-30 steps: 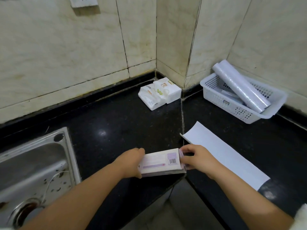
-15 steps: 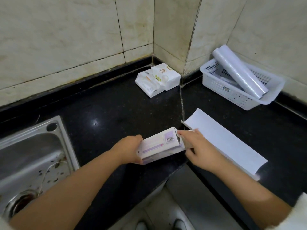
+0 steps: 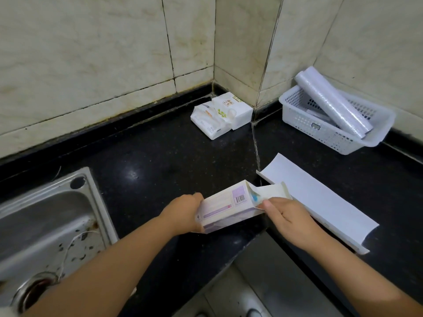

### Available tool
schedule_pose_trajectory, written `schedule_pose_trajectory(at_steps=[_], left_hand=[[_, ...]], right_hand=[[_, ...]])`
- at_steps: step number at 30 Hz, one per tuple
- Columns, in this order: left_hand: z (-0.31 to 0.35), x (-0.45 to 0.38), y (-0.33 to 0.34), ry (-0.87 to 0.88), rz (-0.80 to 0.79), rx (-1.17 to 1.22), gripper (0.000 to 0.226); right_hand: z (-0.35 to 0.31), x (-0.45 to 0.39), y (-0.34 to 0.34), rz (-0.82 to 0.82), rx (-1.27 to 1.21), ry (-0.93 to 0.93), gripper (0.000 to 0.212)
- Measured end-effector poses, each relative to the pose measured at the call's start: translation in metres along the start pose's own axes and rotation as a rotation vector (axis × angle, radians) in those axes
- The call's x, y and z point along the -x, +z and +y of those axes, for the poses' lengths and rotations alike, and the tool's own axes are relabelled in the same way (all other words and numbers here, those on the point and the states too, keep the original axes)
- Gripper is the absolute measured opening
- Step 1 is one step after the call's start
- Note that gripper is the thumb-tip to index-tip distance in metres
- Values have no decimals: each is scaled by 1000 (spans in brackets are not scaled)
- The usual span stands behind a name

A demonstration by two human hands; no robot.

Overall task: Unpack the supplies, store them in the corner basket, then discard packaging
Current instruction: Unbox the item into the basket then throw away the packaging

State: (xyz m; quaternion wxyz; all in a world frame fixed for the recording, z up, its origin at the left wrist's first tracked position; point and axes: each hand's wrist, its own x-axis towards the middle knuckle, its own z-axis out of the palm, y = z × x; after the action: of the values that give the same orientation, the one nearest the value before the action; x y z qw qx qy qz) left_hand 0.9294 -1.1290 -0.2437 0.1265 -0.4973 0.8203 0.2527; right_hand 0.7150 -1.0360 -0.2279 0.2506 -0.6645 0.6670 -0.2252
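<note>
**Carton opened at the counter's edge**

A person's two bare hands hold one slim pink-and-white carton (image 3: 226, 208) just above the front edge of a black stone counter (image 3: 160, 161). The left hand (image 3: 185, 213) is wrapped around the carton's closed end, fingers curled tight on it. The right hand (image 3: 286, 213) pinches the opened end flap (image 3: 273, 193) between thumb and fingers, and something blue shows inside the mouth. A barcode is printed on a lilac panel on the carton's upper face, with a purple stripe along the side; the smaller print is too blurred to read.

Just right of the hands, one long white cardboard sleeve (image 3: 320, 202) lies flat and open on the counter, touching nothing else. To the left, one steel sink (image 3: 45, 225) is set into the stone, a thin thread trailing toward its drain.

Farther back, two white plastic-wrapped packs (image 3: 219, 116) rest side by side in the corner where the tiled walls (image 3: 91, 53) meet; their labels carry orange and green markings, not legible. Well to the right, one white perforated basket (image 3: 320, 131) sits against the wall. One roll of clear film (image 3: 332, 101) leans across it, its upper end poking past the rim, and flat items lie underneath, too hidden to count.
</note>
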Motion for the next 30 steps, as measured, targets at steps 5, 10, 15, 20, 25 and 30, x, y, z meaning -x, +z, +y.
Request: schedule_pose_trajectory(at_steps=[5, 10, 15, 20, 25, 30], left_hand=[[1, -1, 3, 1, 8, -23, 58], [4, 4, 12, 68, 71, -34, 74], [12, 5, 17, 165, 126, -55, 80], [22, 2, 11, 177, 142, -64, 69], [26, 7, 18, 155, 141, -66, 56], [18, 11, 18, 168, 165, 33, 56]], right_hand=[[2, -1, 13, 68, -8, 15, 23], [5, -3, 12, 64, -26, 38, 33], [5, -8, 9, 14, -13, -8, 36], [2, -6, 6, 10, -113, 34, 20], [-4, -6, 1, -62, -346, 136, 50], [-7, -8, -4, -196, -408, 160, 63]])
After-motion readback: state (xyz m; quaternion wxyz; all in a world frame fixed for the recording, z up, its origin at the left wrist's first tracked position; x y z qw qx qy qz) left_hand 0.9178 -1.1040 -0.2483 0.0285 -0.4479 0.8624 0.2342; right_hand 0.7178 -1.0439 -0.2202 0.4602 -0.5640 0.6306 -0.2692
